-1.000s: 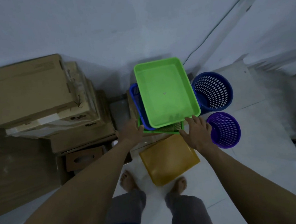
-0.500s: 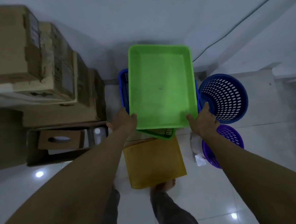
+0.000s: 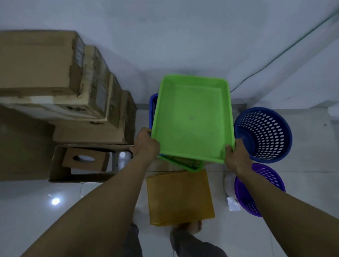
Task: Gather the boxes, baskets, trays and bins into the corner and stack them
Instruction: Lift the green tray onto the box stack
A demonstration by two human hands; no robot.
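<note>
- The stack of cardboard boxes (image 3: pixel 57 93) stands against the wall, well to the left of the left hand's fingers, apparently already gathered.
- The green tray (image 3: pixel 190 118) rides on a blue basket (image 3: pixel 153 109) and a green mesh basket (image 3: pixel 185 162); both hands pinch its near corners, probably to square it on the pile.
- The left hand (image 3: pixel 145 146) wraps the left corner; the right hand (image 3: pixel 236 155) clamps the right one.
- The round blue bin (image 3: pixel 268 133) sits just beyond the right fingers, the purple bin (image 3: pixel 259 190) below that wrist.
- The yellow tray (image 3: pixel 179 197) lies on the floor nearer than both hands, not stacked yet.
</note>
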